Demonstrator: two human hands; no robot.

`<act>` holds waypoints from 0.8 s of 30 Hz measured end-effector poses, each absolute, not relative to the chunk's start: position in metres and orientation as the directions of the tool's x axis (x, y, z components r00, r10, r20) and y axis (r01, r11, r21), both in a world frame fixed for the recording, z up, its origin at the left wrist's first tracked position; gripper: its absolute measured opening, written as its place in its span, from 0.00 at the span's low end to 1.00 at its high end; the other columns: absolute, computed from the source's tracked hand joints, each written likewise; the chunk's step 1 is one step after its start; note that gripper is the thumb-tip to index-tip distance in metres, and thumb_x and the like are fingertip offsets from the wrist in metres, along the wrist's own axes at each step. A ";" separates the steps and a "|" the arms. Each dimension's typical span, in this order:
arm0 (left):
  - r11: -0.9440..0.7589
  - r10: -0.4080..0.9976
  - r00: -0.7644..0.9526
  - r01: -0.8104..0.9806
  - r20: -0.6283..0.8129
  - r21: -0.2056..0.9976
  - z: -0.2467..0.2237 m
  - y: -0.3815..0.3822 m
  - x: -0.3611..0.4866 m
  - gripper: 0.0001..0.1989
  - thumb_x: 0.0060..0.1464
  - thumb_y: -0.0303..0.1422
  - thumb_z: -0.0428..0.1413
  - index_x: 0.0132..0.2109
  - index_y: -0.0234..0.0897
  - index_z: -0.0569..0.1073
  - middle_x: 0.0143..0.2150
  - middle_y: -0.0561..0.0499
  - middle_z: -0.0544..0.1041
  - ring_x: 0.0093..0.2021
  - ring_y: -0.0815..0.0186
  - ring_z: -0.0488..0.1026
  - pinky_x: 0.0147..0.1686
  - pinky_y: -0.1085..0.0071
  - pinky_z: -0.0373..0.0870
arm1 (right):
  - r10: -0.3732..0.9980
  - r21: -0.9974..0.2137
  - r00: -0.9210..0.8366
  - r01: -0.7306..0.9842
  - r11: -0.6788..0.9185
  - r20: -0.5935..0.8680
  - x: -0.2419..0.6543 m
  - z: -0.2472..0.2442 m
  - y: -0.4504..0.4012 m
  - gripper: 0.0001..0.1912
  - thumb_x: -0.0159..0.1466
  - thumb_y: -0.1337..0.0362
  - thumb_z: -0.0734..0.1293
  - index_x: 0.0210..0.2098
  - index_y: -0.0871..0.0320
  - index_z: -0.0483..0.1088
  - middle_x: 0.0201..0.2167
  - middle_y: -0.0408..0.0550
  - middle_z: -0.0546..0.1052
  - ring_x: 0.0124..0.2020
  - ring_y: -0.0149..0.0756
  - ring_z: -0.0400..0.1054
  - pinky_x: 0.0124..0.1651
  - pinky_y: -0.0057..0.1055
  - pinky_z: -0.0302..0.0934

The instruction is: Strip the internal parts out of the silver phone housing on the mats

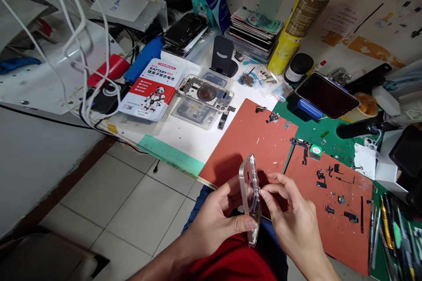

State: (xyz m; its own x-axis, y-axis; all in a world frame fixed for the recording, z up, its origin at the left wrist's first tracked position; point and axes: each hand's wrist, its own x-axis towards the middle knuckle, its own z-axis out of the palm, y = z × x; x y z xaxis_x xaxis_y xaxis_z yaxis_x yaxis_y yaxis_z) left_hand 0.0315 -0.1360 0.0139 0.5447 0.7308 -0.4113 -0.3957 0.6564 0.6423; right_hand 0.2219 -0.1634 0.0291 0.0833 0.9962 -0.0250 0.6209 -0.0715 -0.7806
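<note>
Silver phone rear housing stands tilted on its long edge between both hands, above the person's lap. The left hand grasps its lower part, thumb pressed on the face, while the right hand pinches the side edge between thumb and fingertips. Just beyond and right of the grip lies a terracotta silicone mat dotted with small phone parts; farther ahead sit a stripped phone frame and a battery box.
</note>
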 end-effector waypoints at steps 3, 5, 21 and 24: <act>0.663 0.729 0.531 -0.392 -0.432 0.638 0.012 -0.137 0.032 0.33 0.50 0.34 0.76 0.62 0.47 0.76 0.57 0.47 0.83 0.58 0.57 0.79 0.59 0.63 0.74 | 0.996 -0.777 0.087 0.627 -0.057 -0.003 0.221 0.026 -0.165 0.12 0.74 0.66 0.66 0.57 0.50 0.67 0.34 0.38 0.84 0.24 0.30 0.77 0.33 0.26 0.77; 0.664 0.730 0.515 -0.383 -0.448 0.642 0.010 -0.137 0.032 0.34 0.49 0.34 0.76 0.62 0.45 0.76 0.56 0.46 0.84 0.57 0.56 0.79 0.59 0.62 0.74 | 0.995 -0.775 0.096 0.630 -0.054 0.008 0.222 0.023 -0.168 0.12 0.74 0.65 0.66 0.56 0.51 0.69 0.35 0.40 0.85 0.26 0.32 0.79 0.33 0.28 0.77; 0.635 0.758 0.521 -0.449 -0.393 0.629 0.012 -0.134 0.033 0.30 0.51 0.32 0.76 0.59 0.45 0.78 0.50 0.49 0.84 0.51 0.62 0.81 0.54 0.68 0.76 | 1.000 -0.766 0.031 0.643 -0.022 -0.003 0.212 0.022 -0.170 0.08 0.79 0.65 0.60 0.44 0.53 0.71 0.37 0.44 0.75 0.32 0.32 0.72 0.35 0.29 0.66; 0.637 0.756 0.520 -0.446 -0.396 0.629 0.012 -0.134 0.034 0.31 0.50 0.32 0.76 0.60 0.47 0.77 0.52 0.49 0.84 0.54 0.61 0.81 0.56 0.67 0.75 | 0.999 -0.733 0.008 0.679 0.023 0.039 0.212 0.019 -0.170 0.07 0.78 0.67 0.59 0.45 0.54 0.69 0.37 0.44 0.73 0.32 0.32 0.71 0.35 0.29 0.64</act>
State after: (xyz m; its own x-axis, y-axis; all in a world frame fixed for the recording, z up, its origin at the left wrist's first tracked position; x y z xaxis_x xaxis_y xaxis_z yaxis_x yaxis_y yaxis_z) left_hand 0.0340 -0.1338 0.0124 0.5203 0.7564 -0.3964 -0.4463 0.6366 0.6290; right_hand 0.2118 -0.1696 0.0189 0.0076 0.9992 0.0385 0.6794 0.0231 -0.7334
